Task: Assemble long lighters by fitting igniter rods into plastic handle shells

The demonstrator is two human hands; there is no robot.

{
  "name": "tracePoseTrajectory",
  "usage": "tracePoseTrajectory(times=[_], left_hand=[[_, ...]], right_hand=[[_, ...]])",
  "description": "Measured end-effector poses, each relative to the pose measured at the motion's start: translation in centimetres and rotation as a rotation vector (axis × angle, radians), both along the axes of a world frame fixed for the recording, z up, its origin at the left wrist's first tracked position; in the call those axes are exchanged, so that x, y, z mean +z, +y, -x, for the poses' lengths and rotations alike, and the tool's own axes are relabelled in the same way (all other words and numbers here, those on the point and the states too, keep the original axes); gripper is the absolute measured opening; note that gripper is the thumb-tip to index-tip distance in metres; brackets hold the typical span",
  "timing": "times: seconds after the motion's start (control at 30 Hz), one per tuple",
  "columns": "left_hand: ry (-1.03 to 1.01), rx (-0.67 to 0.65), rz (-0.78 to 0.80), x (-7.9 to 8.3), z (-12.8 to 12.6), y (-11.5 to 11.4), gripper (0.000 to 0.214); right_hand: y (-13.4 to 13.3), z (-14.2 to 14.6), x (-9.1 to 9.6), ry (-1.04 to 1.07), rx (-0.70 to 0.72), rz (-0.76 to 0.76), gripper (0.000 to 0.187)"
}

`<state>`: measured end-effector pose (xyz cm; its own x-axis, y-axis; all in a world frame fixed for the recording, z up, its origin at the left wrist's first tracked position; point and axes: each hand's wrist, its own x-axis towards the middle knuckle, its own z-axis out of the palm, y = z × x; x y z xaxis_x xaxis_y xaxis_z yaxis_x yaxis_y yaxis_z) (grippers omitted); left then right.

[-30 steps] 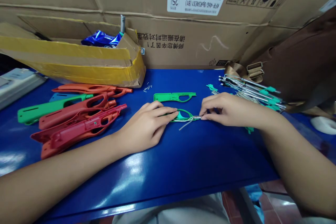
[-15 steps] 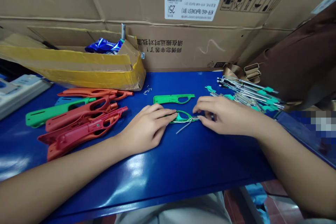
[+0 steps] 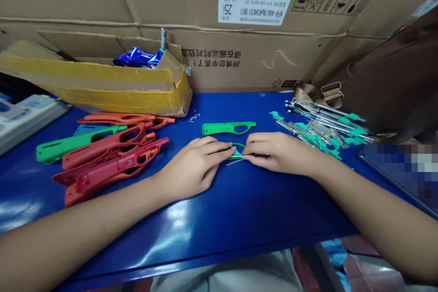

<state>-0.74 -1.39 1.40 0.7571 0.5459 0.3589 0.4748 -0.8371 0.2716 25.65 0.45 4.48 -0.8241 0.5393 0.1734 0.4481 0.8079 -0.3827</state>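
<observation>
- Large brown cardboard carton point(image 3: 164, 0), printing upside down, spans the top of the frame as a backdrop.
- Glossy blue surface point(image 3: 267, 219) fills the middle and carries the parts.
- Dark brown fabric bag point(image 3: 393, 86), upper right.
- Open cardboard box with yellow tape point(image 3: 126, 96), upper left; a shiny blue packet shows inside.
- Overlapping heap of red, orange and green plastic shells point(image 3: 99, 148), centre left; probably kept beside the work for easy reach.
- Loose bundle of silvery rods with turquoise tabs point(image 3: 325, 123), right of centre; rods lie roughly alike, presumably for single pick-up.
- Left hand point(image 3: 195, 164), centre: fingers together, laid over the left part of the work, apparently to steady it.
- Right hand point(image 3: 273, 150), just beside: thumb and forefinger drawn close at the work's right end; cannot tell what lies between them.
- Slim green plastic half-shell point(image 3: 219, 128), apart, above the hands.
- Green plastic shell with looped opening point(image 3: 242, 145), between the hands, mostly covered.
- Thin pale strand point(image 3: 233, 163) beneath it.
- Tiny white slivers point(image 3: 193, 118), upper centre.
</observation>
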Motion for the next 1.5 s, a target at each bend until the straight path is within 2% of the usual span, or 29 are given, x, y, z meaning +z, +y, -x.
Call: tracePoseTrajectory(times=[0.17,0.37,0.53,1.5], left_hand=[[-0.007,0.002,-0.016,0.04,0.03,-0.04,0.041],[-0.082,-0.019,-0.039,-0.04,0.07,-0.12,0.037],[-0.108,-0.034,-0.074,-0.22,0.12,-0.10,0.029],[-0.023,-0.009,-0.133,0.17,-0.11,-0.14,0.035]], right_hand=[[0.33,0.31,-0.35,0.141,-0.073,0.107,0.012],[0.13,0.66,-0.05,0.151,-0.153,0.201,0.009],[-0.17,0.59,0.13,0.127,-0.128,0.162,0.010],[-0.46,0.80,-0.17,0.111,-0.156,0.085,0.012]])
